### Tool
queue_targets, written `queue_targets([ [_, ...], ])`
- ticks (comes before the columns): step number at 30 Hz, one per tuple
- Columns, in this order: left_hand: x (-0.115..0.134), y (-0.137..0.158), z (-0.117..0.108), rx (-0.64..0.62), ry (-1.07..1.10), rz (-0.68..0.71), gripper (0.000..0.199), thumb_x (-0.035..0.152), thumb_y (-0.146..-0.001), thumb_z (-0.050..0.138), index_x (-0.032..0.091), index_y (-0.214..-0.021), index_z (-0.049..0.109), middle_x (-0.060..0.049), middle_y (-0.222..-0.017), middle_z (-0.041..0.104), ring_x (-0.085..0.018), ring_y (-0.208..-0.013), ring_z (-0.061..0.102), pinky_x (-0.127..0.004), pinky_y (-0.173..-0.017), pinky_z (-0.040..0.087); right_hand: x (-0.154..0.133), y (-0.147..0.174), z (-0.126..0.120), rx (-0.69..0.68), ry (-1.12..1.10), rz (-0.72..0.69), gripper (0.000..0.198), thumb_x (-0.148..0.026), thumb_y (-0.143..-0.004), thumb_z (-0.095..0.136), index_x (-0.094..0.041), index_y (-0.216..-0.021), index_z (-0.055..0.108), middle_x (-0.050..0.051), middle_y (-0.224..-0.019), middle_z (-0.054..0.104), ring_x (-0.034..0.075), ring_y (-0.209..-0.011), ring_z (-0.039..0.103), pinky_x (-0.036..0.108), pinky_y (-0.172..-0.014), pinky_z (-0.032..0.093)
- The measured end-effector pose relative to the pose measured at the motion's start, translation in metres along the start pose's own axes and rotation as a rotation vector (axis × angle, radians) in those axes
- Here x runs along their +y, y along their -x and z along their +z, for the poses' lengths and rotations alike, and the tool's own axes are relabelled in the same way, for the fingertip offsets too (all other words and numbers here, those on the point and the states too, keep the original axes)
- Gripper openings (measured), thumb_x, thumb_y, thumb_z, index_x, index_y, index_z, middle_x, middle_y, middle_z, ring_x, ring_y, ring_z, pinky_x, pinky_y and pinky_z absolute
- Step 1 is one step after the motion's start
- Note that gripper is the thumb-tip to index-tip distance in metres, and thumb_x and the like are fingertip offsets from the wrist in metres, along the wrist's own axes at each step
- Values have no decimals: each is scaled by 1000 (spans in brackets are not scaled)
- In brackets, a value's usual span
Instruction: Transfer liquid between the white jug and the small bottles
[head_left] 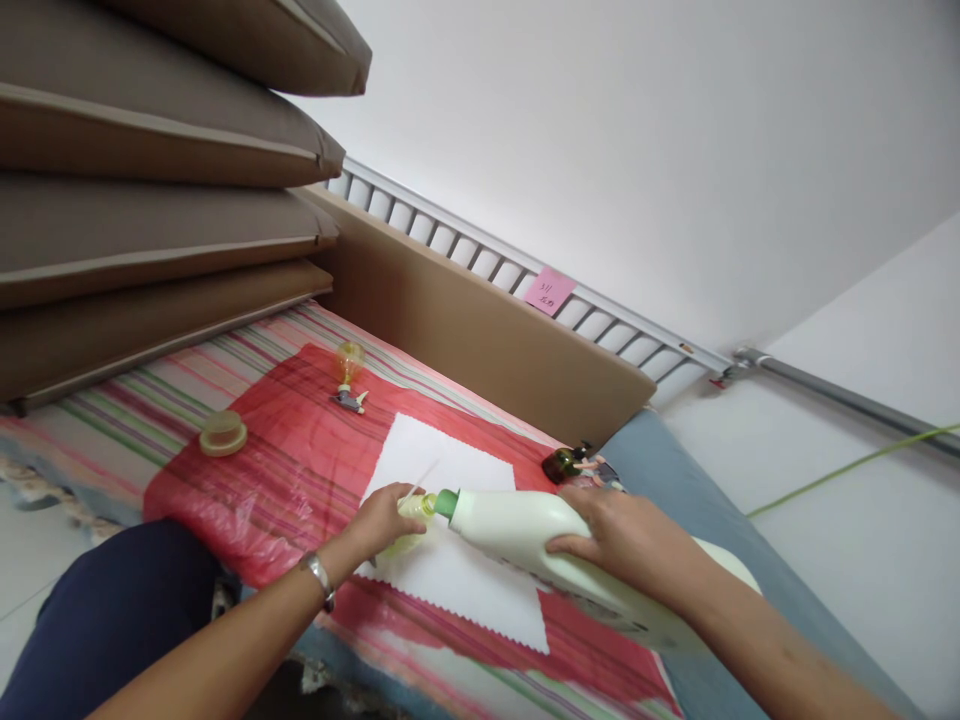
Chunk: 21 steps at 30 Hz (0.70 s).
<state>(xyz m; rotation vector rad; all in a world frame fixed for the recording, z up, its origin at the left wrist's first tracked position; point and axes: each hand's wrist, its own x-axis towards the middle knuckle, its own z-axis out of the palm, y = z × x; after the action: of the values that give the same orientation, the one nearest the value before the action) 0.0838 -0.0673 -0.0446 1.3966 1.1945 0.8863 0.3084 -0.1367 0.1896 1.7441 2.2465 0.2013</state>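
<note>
1. In the head view, the left hand (386,522), with a bracelet (319,580) at its wrist, grips a small yellowish see-through bottle (412,508) by its upper part, the neck turned to the right.
2. The right hand (611,530) is closed around the middle of a large pale green bottle (517,522), which lies over on its side in the air, its green spout (445,503) pointing left.
3. The spout meets the small bottle's neck above the white sheet (450,455); whether it sits inside the mouth is too small to tell.
4. The white sheet, zigzag along its edges, lies on a red plastic sheet (277,430), itself spread over a striped cloth (142,410).
5. To the far left of the hands, a bulb-shaped yellow bottle (350,362) with a grey spray head (348,400) lies on the red sheet; nearer and further left sits a round pale lid (223,433).
6. A dark bottle (561,464) with a black pump lies just beyond the large bottle, with blurred pinkish items to its right.
7. Thick folded cushions (150,220) are stacked at the far left; a brown board (480,330) stands behind the cloth, before a white rail (465,250) bearing a pink note (550,290).
</note>
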Motion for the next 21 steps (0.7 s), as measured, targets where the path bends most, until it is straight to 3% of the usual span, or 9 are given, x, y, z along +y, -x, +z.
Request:
queue_targets([
  [13, 0, 0, 0, -11, -29, 23, 53, 28, -54, 74, 19, -105, 66, -4, -88, 68, -19, -68, 60, -24, -53, 44, -2, -3, -4, 27, -1, -18, 27, -51, -70, 64, -24, -75, 60, 4, -78, 69, 24, -69, 63, 29, -54, 35],
  [21, -2, 0, 0, -24, -48, 43, 52, 29, -55, 71, 19, -106, 65, -4, -94, 67, -19, -71, 60, -23, -52, 44, -4, -2, -9, -2, 42, -46, 28, -50, -75, 60, -22, -78, 58, 5, -81, 68, 24, -73, 63, 28, -56, 36],
])
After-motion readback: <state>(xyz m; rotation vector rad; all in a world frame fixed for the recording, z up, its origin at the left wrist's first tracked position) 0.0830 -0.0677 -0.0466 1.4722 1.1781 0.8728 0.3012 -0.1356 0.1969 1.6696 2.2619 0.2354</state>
